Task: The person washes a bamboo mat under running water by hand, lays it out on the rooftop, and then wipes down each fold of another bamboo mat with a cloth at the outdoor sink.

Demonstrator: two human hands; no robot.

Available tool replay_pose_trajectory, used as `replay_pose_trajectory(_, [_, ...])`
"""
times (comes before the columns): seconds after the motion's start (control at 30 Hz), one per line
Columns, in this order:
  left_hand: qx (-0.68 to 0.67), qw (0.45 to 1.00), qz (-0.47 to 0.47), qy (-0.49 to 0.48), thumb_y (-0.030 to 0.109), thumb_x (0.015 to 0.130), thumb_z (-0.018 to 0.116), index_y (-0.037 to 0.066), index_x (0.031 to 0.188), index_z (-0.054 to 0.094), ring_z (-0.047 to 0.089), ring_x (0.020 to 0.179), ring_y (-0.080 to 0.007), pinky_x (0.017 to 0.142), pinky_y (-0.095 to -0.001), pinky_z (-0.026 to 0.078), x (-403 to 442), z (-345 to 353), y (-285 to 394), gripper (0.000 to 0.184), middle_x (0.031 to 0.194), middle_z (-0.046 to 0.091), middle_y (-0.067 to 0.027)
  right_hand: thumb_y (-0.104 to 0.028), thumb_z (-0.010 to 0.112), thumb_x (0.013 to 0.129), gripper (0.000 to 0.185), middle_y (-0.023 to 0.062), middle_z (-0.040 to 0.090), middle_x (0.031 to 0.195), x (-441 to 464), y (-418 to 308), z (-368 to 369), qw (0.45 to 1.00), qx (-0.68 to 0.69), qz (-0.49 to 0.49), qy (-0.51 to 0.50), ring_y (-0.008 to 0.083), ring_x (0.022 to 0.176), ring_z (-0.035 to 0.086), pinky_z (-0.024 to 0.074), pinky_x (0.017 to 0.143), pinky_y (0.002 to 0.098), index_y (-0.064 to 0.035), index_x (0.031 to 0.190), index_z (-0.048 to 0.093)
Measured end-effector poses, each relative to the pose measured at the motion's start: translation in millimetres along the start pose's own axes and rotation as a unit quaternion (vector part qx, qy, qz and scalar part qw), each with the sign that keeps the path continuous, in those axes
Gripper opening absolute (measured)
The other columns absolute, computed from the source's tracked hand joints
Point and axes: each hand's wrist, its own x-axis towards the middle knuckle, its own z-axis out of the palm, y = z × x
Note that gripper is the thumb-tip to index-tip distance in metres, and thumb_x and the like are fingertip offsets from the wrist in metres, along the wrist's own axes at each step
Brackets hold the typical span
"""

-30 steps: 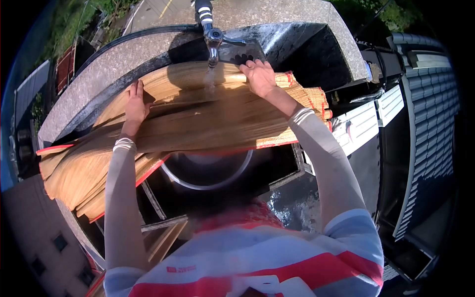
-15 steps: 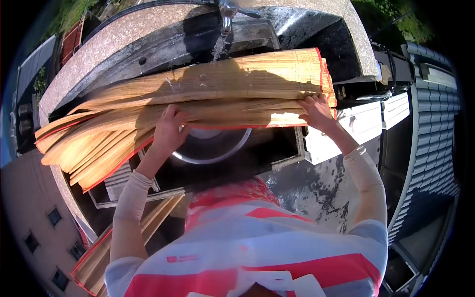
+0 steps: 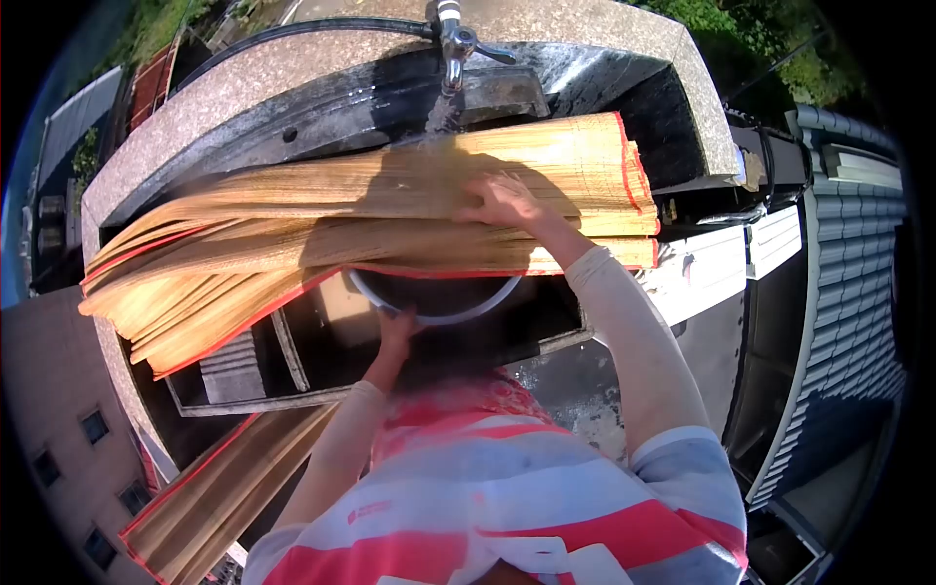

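A folded straw mat (image 3: 322,234) with red edging lies across the sink (image 3: 673,112), its left end fanned out in loose folds. Water runs from the tap (image 3: 456,63) toward the mat's far side. My right hand (image 3: 502,202) rests on top of the mat, fingers spread. Under the mat's near edge sits a round basin (image 3: 468,314) with a pale rim, mostly covered by the mat. At the near left part of that rim my left hand (image 3: 395,331) has its fingers closed on it.
Another red-edged mat (image 3: 219,487) leans below the sink at the lower left. A black hose (image 3: 292,29) runs along the stone ledge to the tap. White panels (image 3: 712,268) stand at the right, beside a grey tiled roof (image 3: 858,312).
My left hand has left the mat's near edge and moved down to the basin rim. My right hand has slid left from the mat's right end to its middle.
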Motion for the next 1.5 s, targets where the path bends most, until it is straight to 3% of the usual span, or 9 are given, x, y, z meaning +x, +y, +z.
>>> replay_pose_trajectory(0.17, [-0.009,0.998,-0.048,-0.029,0.012,0.079,0.071,0.002,0.124,0.034,0.061,0.094,-0.0287,0.074,-0.0386,0.057,4,41,-33,0.059,0.112,0.055,-0.0159,-0.071,0.057,0.072,0.089,0.0136,0.044,0.139,-7,17,63,0.972,-0.164,-0.092,0.139,0.0327,0.130,0.037,0.0304,0.103,0.0475,-0.0106,0.136,0.045])
replay_pose_trajectory(0.3, [0.286,0.940,-0.105,-0.151,0.040,0.086,0.064,-0.001,0.135,0.031,0.063,0.097,-0.0279,0.075,-0.0419,0.055,-3,-9,24,0.072,0.113,0.060,-0.0171,-0.062,0.061,0.074,0.085,0.0174,0.037,0.143,-17,24,89,0.952,-0.179,-0.134,0.207,0.0350,0.134,0.030,0.0259,0.104,0.0522,-0.0139,0.141,0.037])
replay_pose_trajectory(0.5, [-0.251,0.962,0.076,-0.074,0.060,0.085,0.054,0.013,0.128,0.052,0.048,0.120,-0.0284,0.105,-0.0479,0.033,26,-101,76,0.064,0.127,0.055,-0.0115,-0.042,0.071,0.074,0.080,0.0206,0.026,0.147,-74,18,46,0.961,-0.223,-0.077,0.142,0.0366,0.136,0.025,0.0249,0.101,0.0587,-0.0236,0.142,0.035])
replay_pose_trajectory(0.73, [-0.434,0.841,0.193,-0.259,0.022,0.079,0.069,0.006,0.127,0.051,0.043,0.123,-0.0320,0.108,-0.0520,0.031,77,-115,115,0.053,0.129,0.053,-0.0123,-0.014,0.066,0.071,0.069,0.0127,0.042,0.140,-60,57,73,0.938,-0.229,-0.090,0.244,0.0303,0.126,0.040,0.0320,0.097,0.0517,-0.0232,0.136,0.043])
replay_pose_trajectory(0.97, [-0.438,0.875,0.203,-0.034,0.018,0.085,0.066,0.005,0.136,0.041,0.036,0.130,-0.0327,0.110,-0.0578,0.024,-29,-113,211,0.058,0.139,0.044,-0.0124,-0.013,0.061,0.069,0.035,-0.0044,0.066,0.097,-52,27,0,0.896,-0.225,-0.084,0.374,0.0170,0.095,0.053,0.0362,0.081,0.0356,-0.0180,0.104,0.064])
replay_pose_trajectory(1.17, [-0.365,0.831,0.381,-0.176,0.011,0.076,0.074,0.006,0.133,0.045,0.040,0.128,-0.0291,0.110,-0.0534,0.028,4,-116,221,0.064,0.138,0.046,-0.0095,-0.015,0.061,0.068,0.032,-0.0090,0.064,0.093,-30,15,-93,0.767,-0.318,-0.210,0.517,0.0126,0.084,0.052,0.0354,0.075,0.0336,-0.0184,0.100,0.066])
replay_pose_trajectory(1.27, [-0.382,0.870,0.240,-0.199,0.011,0.083,0.068,0.004,0.122,0.053,0.052,0.116,-0.0252,0.102,-0.0440,0.040,40,-95,158,0.042,0.124,0.058,-0.0081,-0.019,0.063,0.069,0.035,-0.0102,0.062,0.098,-29,48,-107,0.758,-0.365,-0.207,0.500,0.0138,0.089,0.052,0.0365,0.079,0.0369,-0.0234,0.104,0.065])
replay_pose_trajectory(1.4, [-0.396,0.908,0.069,-0.115,0.012,0.080,0.070,0.012,0.122,0.054,0.052,0.116,-0.0272,0.100,-0.0483,0.042,78,-91,78,0.045,0.121,0.059,-0.0068,-0.021,0.068,0.076,0.069,0.0136,0.034,0.143,-30,101,-57,0.863,-0.312,0.095,0.385,0.0333,0.124,0.037,0.0230,0.106,0.0559,-0.0288,0.139,0.040])
replay_pose_trajectory(1.5, [-0.352,0.933,0.053,-0.053,0.015,0.080,0.071,0.013,0.123,0.053,0.049,0.119,-0.0286,0.102,-0.0497,0.040,27,-81,80,0.047,0.125,0.057,-0.0065,-0.016,0.067,0.076,0.050,0.0128,0.050,0.121,-69,81,-15,0.896,-0.108,-0.022,0.430,0.0320,0.110,0.047,0.0421,0.091,0.0424,-0.0114,0.124,0.053])
